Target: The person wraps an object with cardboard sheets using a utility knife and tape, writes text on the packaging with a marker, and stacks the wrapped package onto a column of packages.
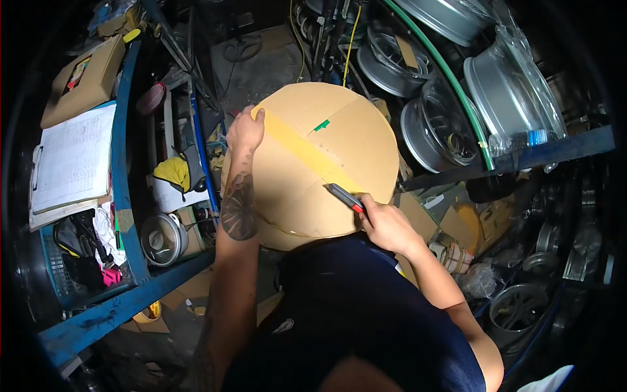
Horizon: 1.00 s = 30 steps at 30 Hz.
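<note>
In front of me is a large round piece of cardboard (287,202), with a strip of yellow tape (304,149) running across it from upper left to lower right. A small green mark (322,125) sits near its middle. My left hand (246,129) grips the cardboard's upper left edge, thumb on top by the end of the tape. At the lower right, my right hand (385,222) is closed around a grey and red utility knife (346,197), which lies over the cardboard near the tape's lower end. Whatever is under the disc is hidden.
Metal wheel rims (434,127) sit on a rack at the right, behind a green bar (450,72). A blue metal frame (124,307) bounds the left side, with a clipboard of papers (72,157) and a cardboard box (85,81). A tape roll (149,312) lies low at left.
</note>
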### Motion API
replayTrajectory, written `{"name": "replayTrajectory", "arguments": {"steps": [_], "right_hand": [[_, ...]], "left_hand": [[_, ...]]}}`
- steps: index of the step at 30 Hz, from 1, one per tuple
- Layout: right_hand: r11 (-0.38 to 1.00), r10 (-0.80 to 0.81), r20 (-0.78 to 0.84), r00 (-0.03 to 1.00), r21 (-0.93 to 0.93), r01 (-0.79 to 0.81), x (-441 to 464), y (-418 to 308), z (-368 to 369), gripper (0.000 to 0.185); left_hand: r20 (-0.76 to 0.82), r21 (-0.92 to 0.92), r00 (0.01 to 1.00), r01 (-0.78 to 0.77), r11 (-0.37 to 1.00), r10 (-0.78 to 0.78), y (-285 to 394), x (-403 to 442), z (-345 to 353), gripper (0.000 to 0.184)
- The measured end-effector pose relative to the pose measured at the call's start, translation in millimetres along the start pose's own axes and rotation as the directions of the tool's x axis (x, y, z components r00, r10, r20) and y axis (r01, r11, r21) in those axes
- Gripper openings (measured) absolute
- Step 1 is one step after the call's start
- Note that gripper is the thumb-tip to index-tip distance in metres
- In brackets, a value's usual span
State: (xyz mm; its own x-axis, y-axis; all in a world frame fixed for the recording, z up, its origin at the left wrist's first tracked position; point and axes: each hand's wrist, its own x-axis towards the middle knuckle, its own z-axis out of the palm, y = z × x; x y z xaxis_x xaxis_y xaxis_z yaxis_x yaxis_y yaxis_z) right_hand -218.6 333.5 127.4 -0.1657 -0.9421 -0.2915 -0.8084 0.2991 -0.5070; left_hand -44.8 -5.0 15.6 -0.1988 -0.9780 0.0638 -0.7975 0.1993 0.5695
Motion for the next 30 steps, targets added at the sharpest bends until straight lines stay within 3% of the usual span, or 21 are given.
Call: {"name": "replayTrajectory", "arguments": {"steps": [1,5,10,15,24,25,28,30], "right_hand": [[1.0,-0.001,0.015,1.0,-0.005,0.001,2,-3,-2,0.033],[1.0,0.006,0.062,0.998,-0.031,-0.004,4,-16,-8,0.044],[0.992,-0.064,0.02,0.998,-0.107,0.066,12,-28,-5,0.044],[0.969,-0.054,0.063,0.997,-0.239,0.067,23,-48,-6,0.048],[0.967,-0.004,0.106,0.994,-0.254,0.031,0,-45,-10,0.05],[0.959,-0.087,0.038,0.995,-0.267,0.094,1,-39,-12,0.05],[0.952,-0.076,0.018,0.997,-0.296,0.078,17,-45,-22,0.05],[0.902,-0.132,0.093,0.987,-0.402,0.159,28,-40,-19,0.051]], "left_hand": [[0.084,0.09,0.994,0.06,0.994,-0.068,6,-2,-3,0.05],[0.069,0.13,0.996,0.042,0.991,-0.051,0,-4,1,0.05],[0.021,0.098,1.0,0.021,0.995,-0.023,-5,-2,4,0.049],[0.075,0.095,0.995,0.059,0.994,-0.067,1,-2,-4,0.049],[0.081,0.045,0.995,0.056,0.997,-0.06,0,-4,-7,0.045],[0.083,0.048,0.994,0.06,0.997,-0.064,-1,-2,-8,0.045],[0.088,0.043,0.994,0.062,0.997,-0.066,-1,-3,-6,0.044],[0.078,0.048,0.995,0.067,0.997,-0.07,-1,-5,-4,0.044]]}}
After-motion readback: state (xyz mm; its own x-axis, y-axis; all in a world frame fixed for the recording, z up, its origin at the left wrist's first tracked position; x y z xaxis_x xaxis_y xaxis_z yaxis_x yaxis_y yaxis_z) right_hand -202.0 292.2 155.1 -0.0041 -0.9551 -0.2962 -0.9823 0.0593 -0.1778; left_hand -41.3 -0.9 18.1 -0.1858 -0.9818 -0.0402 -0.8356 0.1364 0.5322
